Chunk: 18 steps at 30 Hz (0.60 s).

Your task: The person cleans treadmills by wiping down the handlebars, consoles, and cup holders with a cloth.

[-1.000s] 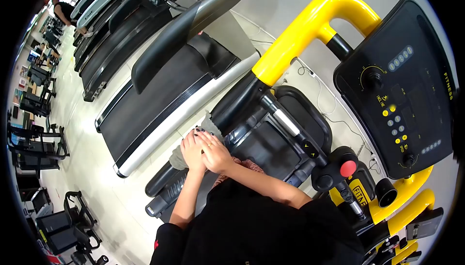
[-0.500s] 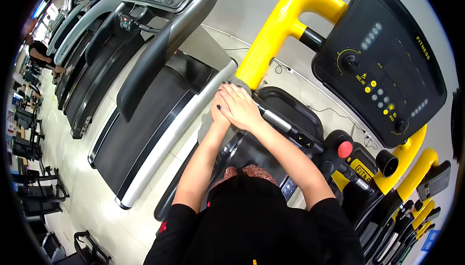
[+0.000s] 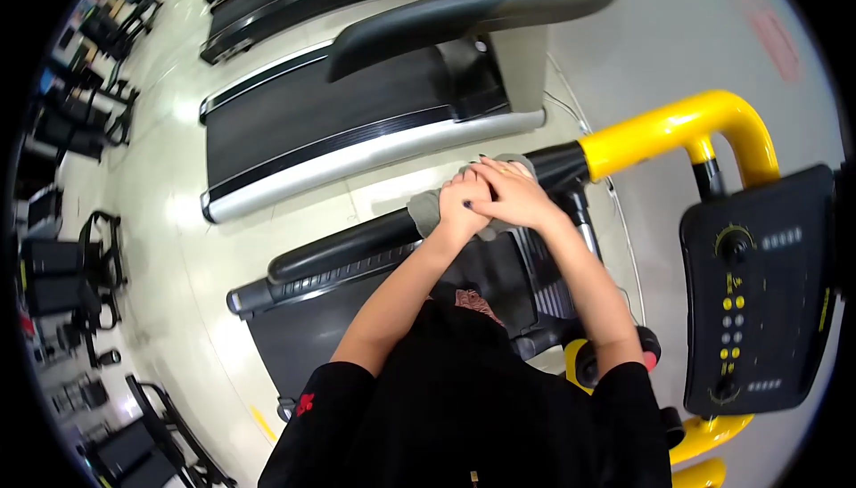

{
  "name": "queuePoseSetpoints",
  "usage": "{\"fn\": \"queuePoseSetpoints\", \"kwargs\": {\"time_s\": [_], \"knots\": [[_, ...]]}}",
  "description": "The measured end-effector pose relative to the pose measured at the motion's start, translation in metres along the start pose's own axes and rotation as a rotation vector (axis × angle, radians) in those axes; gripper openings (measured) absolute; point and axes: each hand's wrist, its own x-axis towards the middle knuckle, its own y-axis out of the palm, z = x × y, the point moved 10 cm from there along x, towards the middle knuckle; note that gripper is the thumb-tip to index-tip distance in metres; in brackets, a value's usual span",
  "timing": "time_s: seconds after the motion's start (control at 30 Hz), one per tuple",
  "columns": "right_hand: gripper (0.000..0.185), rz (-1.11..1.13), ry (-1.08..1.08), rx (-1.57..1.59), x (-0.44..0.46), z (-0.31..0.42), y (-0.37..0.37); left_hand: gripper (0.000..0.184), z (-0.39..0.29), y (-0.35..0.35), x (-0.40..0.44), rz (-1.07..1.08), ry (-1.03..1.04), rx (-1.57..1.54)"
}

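Note:
A grey cloth point(image 3: 425, 212) is wrapped over the black handrail point(image 3: 357, 243) of a treadmill, close to where the rail meets the yellow frame point(image 3: 642, 136). My left hand point(image 3: 465, 201) presses the cloth onto the rail, its fingers curled over the top. Partly overlapping it, my right hand point(image 3: 519, 197) bears on the cloth too, with its thumb across my left hand. Cloth shows on both sides of the hands; the palms are hidden. Below the rail lies the treadmill's black belt point(image 3: 312, 345).
A second treadmill with a silver side rail point(image 3: 374, 154) stands beyond the handrail, its dark grey arm point(image 3: 428, 24) reaching over the belt. At right is a black control panel point(image 3: 758, 292). A red button point(image 3: 649, 360) is near my right elbow. Black gym machines point(image 3: 62, 278) line the left.
The view has turned, so the yellow frame and panel now sit further right. Both hands, with the cloth, have moved back along the rail away from the yellow part.

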Motion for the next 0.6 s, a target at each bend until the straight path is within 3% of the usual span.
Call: {"fn": "queuePoseSetpoints", "kwargs": {"time_s": [0.13,0.2,0.27,0.33,0.6], "knots": [[0.083,0.156,-0.134,0.063,0.008,0.019,0.015,0.056,0.025,-0.029,-0.039,-0.185,-0.037,-0.050],[0.078,0.226,-0.172,-0.296,0.009,0.030,0.039,0.059,0.030,-0.031,-0.048,-0.215,-0.029,-0.079],[0.065,0.026,-0.230,-0.313,0.016,0.041,0.050,0.056,0.043,-0.035,-0.059,-0.235,-0.062,-0.086],[0.062,-0.031,-0.278,-0.340,0.019,0.063,0.060,0.052,0.062,-0.045,-0.074,-0.227,-0.105,-0.090],[0.062,0.070,-0.321,-0.286,0.055,0.157,0.131,0.053,0.160,-0.068,-0.147,-0.254,-0.247,-0.035]]}}
